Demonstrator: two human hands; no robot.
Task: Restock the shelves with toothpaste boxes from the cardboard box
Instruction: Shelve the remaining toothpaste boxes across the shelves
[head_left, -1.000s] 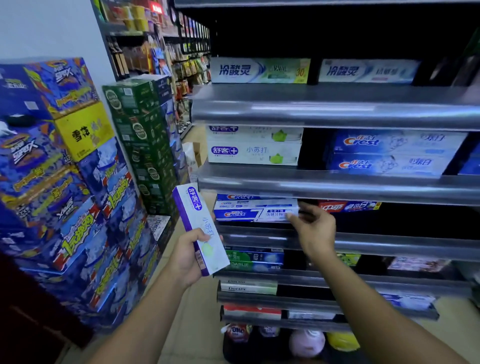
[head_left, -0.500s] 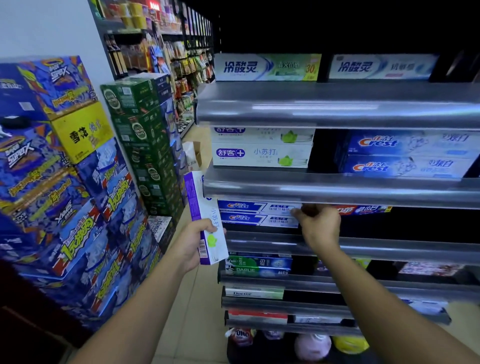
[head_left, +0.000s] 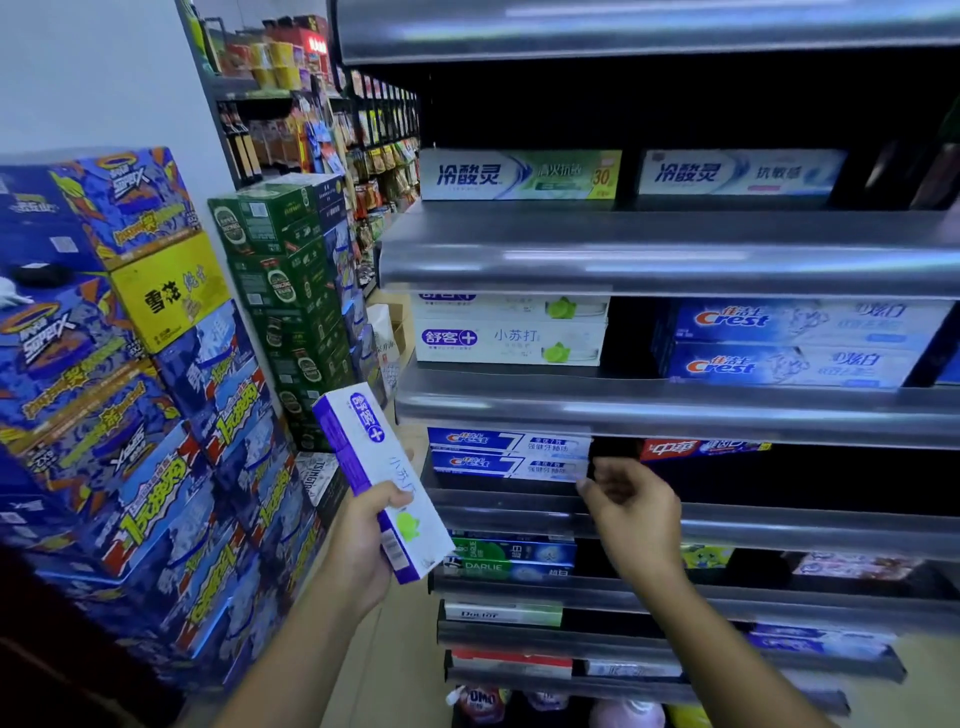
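My left hand (head_left: 363, 540) grips a white and purple toothpaste box (head_left: 371, 457) by its lower half, tilted upright, in front of the shelf unit's left end. My right hand (head_left: 636, 506) hovers with loosely curled fingers and holds nothing, just in front of the right end of two stacked blue Crest boxes (head_left: 509, 457) on the third shelf. Two matching white and purple boxes (head_left: 509, 340) lie stacked on the shelf above, behind its grey rail (head_left: 675, 410).
More blue Crest boxes (head_left: 800, 343) fill the right of that upper shelf; a red box (head_left: 696, 449) lies right of my right hand. Lower shelves hold green Darlie boxes (head_left: 511, 558). Stacked drink cartons (head_left: 130, 415) crowd the left. A brown carton (head_left: 397, 332) stands in the aisle.
My right hand has drawn back out of the third shelf, away from the Crest boxes, fingers loosening. My left hand keeps hold of the white and purple box.
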